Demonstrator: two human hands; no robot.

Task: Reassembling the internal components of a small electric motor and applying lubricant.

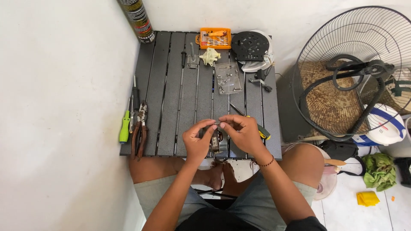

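Left hand: the left hand (pixel 198 140) is curled narrow over a small motor (pixel 217 143), thumb and forefinger pinched near its top – the tips meet those of the other hand.
Right hand: the right hand (pixel 243 131) is bent in from the other side, fingers nearly shut on something thin above the motor; what they pinch is too small to tell. A dark bead bracelet (pixel 267 163) rings the wrist.
Motor: it stands at the near edge of the table (pixel 171 85), between both palms, metal parts and windings half hidden by the fingers.
Near the hands: a screwdriver (pixel 262 131) with a yellow and green handle lies just beside the right hand, partly under it.
Left edge: a green screwdriver (pixel 124 127), a dark tool and pliers (pixel 139 130) lie side by side along the rim, well apart from the hands.
Far edge: an orange bit case (pixel 213 38), a cream plastic part (pixel 210 56), a clear tray of screws (pixel 228 78) and a round black cover (pixel 251 45) – all out of reach of the fingers.
Open room: the dark slats between the hands and the tray lie bare, and so does the strip left of the motor.
Surroundings: a spray can (pixel 137 19) stands at the far left corner; a fan cage (pixel 351 70) leans to the right of the table, on the white floor.
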